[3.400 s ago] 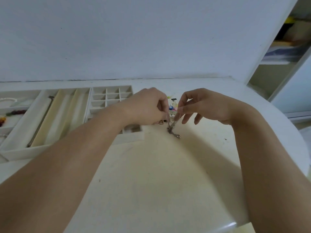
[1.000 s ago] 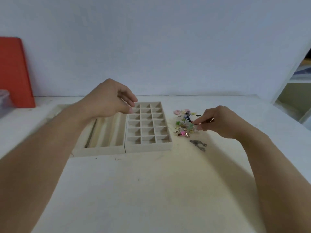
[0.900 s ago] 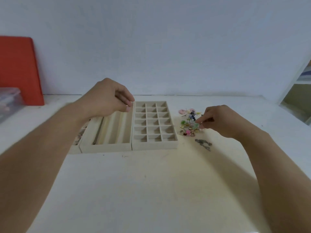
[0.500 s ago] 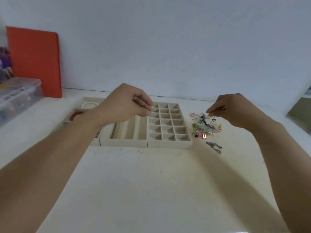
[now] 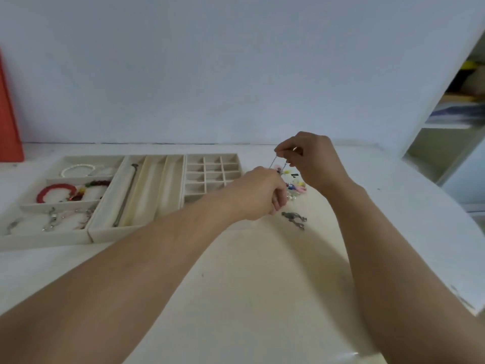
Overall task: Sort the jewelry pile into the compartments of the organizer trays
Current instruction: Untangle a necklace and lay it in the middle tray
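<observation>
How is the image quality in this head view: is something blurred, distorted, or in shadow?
Head view: wide-angle lens bends the table edge and the shelf at right; soft even light, with faint arm shadows on the table; the left hand and right hand look slightly soft, and the thin chain between them is hard to resolve; the jewelry pile is small and partly hidden.

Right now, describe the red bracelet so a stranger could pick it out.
Start at the leftmost organizer tray on the white table. In its middle compartment lies the red bracelet, a plain red beaded ring; the white bracelet lies in the compartment behind.
</observation>
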A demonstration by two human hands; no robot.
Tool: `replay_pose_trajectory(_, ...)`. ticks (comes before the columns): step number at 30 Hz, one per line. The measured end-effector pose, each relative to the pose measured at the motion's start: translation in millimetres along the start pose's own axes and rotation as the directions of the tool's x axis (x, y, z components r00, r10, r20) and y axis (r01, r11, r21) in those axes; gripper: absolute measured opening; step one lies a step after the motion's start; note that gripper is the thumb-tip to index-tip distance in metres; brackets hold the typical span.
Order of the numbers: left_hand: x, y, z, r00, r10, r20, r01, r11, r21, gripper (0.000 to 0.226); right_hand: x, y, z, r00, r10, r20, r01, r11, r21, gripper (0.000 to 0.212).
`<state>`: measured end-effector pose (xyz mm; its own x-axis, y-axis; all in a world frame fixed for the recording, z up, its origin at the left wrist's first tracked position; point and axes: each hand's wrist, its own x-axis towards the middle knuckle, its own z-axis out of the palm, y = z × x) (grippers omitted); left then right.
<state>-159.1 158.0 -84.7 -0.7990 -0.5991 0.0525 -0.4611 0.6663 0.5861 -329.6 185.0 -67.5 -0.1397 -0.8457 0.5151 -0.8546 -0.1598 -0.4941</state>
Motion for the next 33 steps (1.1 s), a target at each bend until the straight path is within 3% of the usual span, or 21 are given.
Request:
replay_pose_trajectory(5,18,-2,15,0.998,-0.003,0.068,-0.003,0.996,0.090,0.026,1,8,0,1.000,0.007,-0.007,-0.007,1.000,0.029,0.010)
replay_pose_trajectory(11,21,-3,18,1.000,-0.004,0.029,0.001,0.996,0.090,0.028,-1,7,-1,1.000,0.022,-0.006,-0.022,0.999,0.043,0.012)
replay_pose_trajectory(14,15,-3,5,0.998,0.017,-0.055,-0.012,0.997,0.080,0.020,0,4,-3,1.000,0.025,-0.011,-0.024,0.998,0.050,0.012)
replay_pose_trajectory(16,10,-3,-9,0.977,-0.023,-0.214,0.021,1.000,-0.012,0.012,1,-2,-6,1.000,0.023,-0.013,-0.022,0.997,0.079,0.012)
replay_pose_trajectory(18,8,-5,-24,0.928,-0.109,-0.357,0.085,0.993,-0.084,0.026,5,-14,-10,1.000,0.024,-0.018,-0.021,0.991,0.136,0.013)
replay_pose_trajectory(21,5,-4,-39,0.938,-0.187,-0.292,0.131,0.971,-0.199,0.068,13,-39,-16,1.000,0.008,-0.003,-0.008,0.975,0.220,0.014)
replay_pose_trajectory(22,5,-1,-40,0.943,-0.198,-0.269,0.125,0.956,-0.266,0.067,16,-46,-19,1.000,0.000,0.001,0.000,0.970,0.245,0.015)
replay_pose_trajectory(26,0,7,-50,0.924,-0.174,-0.341,0.013,0.904,-0.427,0.019,35,-74,-34,0.999,-0.034,-0.010,0.035,0.943,0.332,0.015)
replay_pose_trajectory(33,-30,1,-79,0.907,-0.171,-0.384,-0.121,0.768,-0.629,0.017,64,-109,-57,0.997,-0.013,-0.073,0.053,0.813,0.580,0.006)
